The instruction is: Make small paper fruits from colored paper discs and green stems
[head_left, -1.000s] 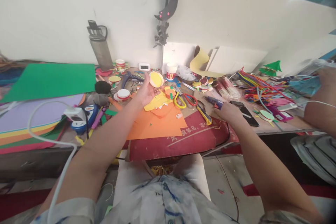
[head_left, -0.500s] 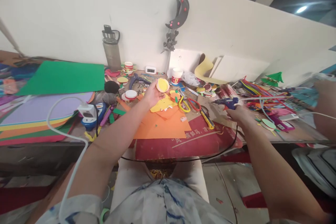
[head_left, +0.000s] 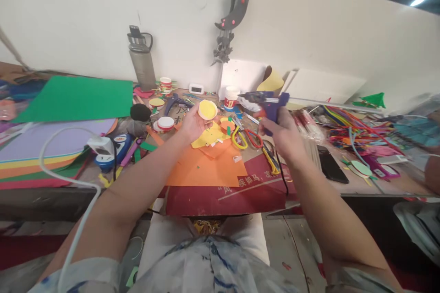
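Note:
My left hand (head_left: 193, 124) is closed round a small round paper cup piece (head_left: 208, 110) with a white rim and a yellow face, held tilted toward me above the desk. In my right hand (head_left: 283, 135) is a blue hot glue gun (head_left: 273, 105), its dark nozzle pointing left toward the cup piece but apart from it. A glue stick trails out of its back, and a black cord hangs below. Under my left hand lie yellow paper scraps (head_left: 209, 137) on orange sheets (head_left: 199, 169). Yellow-handled scissors (head_left: 239, 138) and red-handled scissors (head_left: 253, 138) lie between my hands.
A water bottle (head_left: 142, 62) stands against the wall. Green paper (head_left: 79, 98) and stacked coloured sheets (head_left: 51, 142) fill the left side. A paper cup (head_left: 231, 97), a black phone (head_left: 332, 165) and coloured pipe cleaners (head_left: 347, 123) are also here. A red board (head_left: 220, 199) edges the desk.
My right hand has lifted the glue gun and brought it leftward, closer to the cup piece; the black phone now shows. My left hand still holds the piece in nearly the same place.

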A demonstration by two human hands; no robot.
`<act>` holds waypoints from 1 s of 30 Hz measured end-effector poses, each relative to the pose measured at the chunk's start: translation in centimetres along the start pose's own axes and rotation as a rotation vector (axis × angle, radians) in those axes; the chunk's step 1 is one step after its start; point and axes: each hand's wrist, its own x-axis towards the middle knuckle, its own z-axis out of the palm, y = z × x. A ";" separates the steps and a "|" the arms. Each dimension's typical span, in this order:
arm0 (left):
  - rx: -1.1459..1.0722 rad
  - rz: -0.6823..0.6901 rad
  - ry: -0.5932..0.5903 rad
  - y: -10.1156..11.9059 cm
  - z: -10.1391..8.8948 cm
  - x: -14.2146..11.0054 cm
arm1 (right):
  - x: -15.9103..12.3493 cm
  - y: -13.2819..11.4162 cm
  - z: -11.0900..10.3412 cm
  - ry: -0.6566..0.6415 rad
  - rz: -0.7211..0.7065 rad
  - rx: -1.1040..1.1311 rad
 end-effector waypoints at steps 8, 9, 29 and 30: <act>-0.028 0.033 0.028 0.2 0.2 -0.3 | 0.6 1.1 8.0 -0.144 -0.265 -0.213; -0.020 0.033 0.025 0.0 0.2 -0.3 | 0.5 1.6 8.1 -0.139 -0.271 -0.230; 0.069 0.042 0.082 -1.6 0.6 -0.4 | -0.1 3.1 7.1 -0.183 -0.291 -0.287; 0.073 0.032 0.070 -1.7 0.7 -0.4 | -0.1 3.1 7.1 -0.171 -0.285 -0.291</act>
